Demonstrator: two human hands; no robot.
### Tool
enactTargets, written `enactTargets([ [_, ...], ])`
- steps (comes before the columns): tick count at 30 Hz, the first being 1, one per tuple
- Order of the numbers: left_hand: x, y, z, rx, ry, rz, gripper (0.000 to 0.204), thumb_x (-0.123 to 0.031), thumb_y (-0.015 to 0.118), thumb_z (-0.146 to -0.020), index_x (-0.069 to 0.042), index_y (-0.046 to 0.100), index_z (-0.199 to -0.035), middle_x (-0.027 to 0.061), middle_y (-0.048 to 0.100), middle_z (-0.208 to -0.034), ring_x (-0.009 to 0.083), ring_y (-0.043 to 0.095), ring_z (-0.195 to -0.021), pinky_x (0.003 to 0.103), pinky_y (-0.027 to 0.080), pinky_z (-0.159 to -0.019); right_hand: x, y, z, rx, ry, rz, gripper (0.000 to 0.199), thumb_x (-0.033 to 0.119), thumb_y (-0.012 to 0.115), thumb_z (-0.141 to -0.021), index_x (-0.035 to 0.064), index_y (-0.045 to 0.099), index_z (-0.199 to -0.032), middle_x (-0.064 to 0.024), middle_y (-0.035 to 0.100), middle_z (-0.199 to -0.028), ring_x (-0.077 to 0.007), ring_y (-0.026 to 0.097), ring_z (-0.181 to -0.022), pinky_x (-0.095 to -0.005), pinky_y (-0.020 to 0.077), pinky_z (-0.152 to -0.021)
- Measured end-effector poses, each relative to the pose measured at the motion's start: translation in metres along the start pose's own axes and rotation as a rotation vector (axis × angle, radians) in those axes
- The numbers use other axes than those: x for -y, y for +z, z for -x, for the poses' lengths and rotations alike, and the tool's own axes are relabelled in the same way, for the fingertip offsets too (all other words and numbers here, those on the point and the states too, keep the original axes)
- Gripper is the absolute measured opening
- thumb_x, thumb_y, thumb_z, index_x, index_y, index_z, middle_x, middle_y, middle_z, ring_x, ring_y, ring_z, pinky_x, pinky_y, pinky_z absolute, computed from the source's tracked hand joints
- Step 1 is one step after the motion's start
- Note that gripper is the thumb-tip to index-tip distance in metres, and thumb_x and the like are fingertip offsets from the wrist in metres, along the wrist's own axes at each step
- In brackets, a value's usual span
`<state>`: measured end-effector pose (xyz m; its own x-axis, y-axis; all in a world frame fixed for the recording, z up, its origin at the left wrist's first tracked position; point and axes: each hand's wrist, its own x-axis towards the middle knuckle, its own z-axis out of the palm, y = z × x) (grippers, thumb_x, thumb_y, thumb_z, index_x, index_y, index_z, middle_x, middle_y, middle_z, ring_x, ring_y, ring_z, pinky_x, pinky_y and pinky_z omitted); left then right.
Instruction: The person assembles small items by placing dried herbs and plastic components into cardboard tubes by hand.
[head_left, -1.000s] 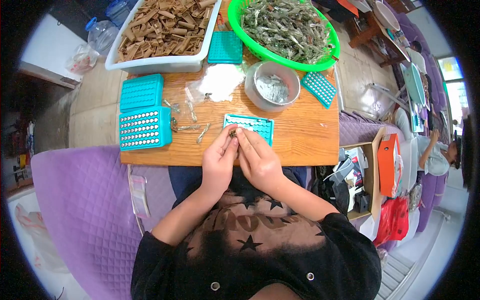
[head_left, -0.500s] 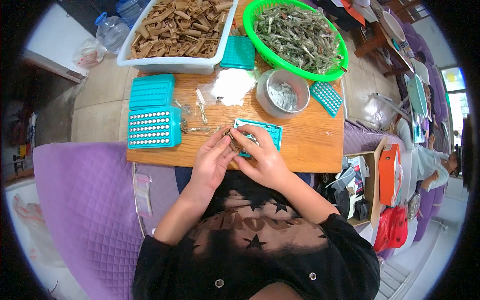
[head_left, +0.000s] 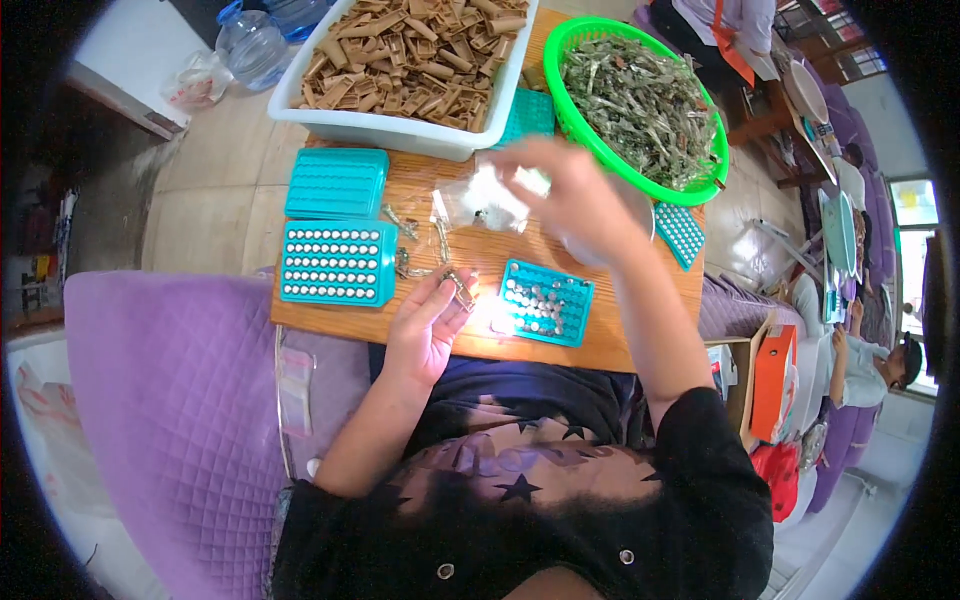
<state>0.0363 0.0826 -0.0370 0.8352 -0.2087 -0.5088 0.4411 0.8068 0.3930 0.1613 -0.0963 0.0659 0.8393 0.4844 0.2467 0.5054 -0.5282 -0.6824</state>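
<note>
My left hand point(head_left: 422, 325) is closed around a small brown plastic casing point(head_left: 463, 293) with metal parts on it, held above the table's near edge. A bright white glow shines beside the casing. My right hand point(head_left: 580, 200), blurred by motion, is raised over the table in front of a round tub point(head_left: 640, 207), partly hiding it. What its fingers hold, if anything, is unclear. Right of my left hand lies a teal tray point(head_left: 575, 325) with several silver button cells scattered in it. Thin metal pieces point(head_left: 442, 240) lie beyond my left hand, near a clear plastic bag point(head_left: 462, 203).
At the back, a white bin point(head_left: 455, 145) is heaped with brown casings, beside a green basket point(head_left: 553, 75) of clear-wrapped pieces. Two teal blocks point(head_left: 335, 180) stand at left, the nearer one filled with button cells. Another teal tray point(head_left: 680, 235) lies at right. A person sits far right.
My right hand has left the casing and swung up and away over the table. My left hand keeps the casing, and a bright glow now shows beside it. The teal tray is uncovered.
</note>
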Motion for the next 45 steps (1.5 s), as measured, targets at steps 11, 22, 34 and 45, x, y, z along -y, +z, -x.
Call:
enactTargets([
  [11,-0.005,0.000,0.004,-0.014,-0.084,0.008,0.030,-0.007,0.055,-0.087,-0.005,0.049,-0.116,0.0113,0.058,-0.112,0.0224,0.056,-0.105,0.035,0.048,-0.087,-0.091,0.037,-0.147,-0.126,0.128,0.241,0.020,0.020,0.058,-0.077,0.0074,0.068,-0.088,-0.0154,0.065,-0.084,-0.0298,0.063,-0.082,-0.0367,0.0503,-0.074],
  [22,-0.006,-0.010,-0.003,-0.035,-0.113,0.037,0.030,-0.008,0.054,-0.088,-0.003,0.048,-0.117,0.0120,0.057,-0.111,0.0240,0.055,-0.108,0.035,0.049,-0.085,-0.079,0.063,-0.163,0.160,0.229,0.690,0.020,0.013,0.058,-0.075,0.0052,0.065,-0.092,-0.0129,0.065,-0.092,-0.0287,0.063,-0.089,-0.0388,0.0518,-0.074],
  [34,-0.007,0.006,0.012,0.062,-0.098,0.047,0.030,-0.007,0.052,-0.089,-0.005,0.046,-0.118,0.0121,0.055,-0.114,0.0253,0.052,-0.110,0.040,0.045,-0.092,-0.021,0.019,-0.062,-0.261,0.166,-0.375,0.018,0.004,0.060,-0.071,0.0061,0.068,-0.087,-0.0060,0.064,-0.079,-0.0128,0.059,-0.067,-0.0264,0.0477,-0.061],
  [45,0.021,0.041,0.015,0.219,-0.151,-0.026,0.029,-0.008,0.049,-0.091,-0.004,0.045,-0.119,0.0119,0.054,-0.114,0.0239,0.053,-0.108,0.041,0.043,-0.096,0.024,0.027,0.132,-0.282,0.188,-0.269,0.028,-0.002,0.063,-0.067,0.0044,0.067,-0.093,-0.0094,0.065,-0.089,-0.0237,0.060,-0.084,-0.0325,0.0474,-0.075],
])
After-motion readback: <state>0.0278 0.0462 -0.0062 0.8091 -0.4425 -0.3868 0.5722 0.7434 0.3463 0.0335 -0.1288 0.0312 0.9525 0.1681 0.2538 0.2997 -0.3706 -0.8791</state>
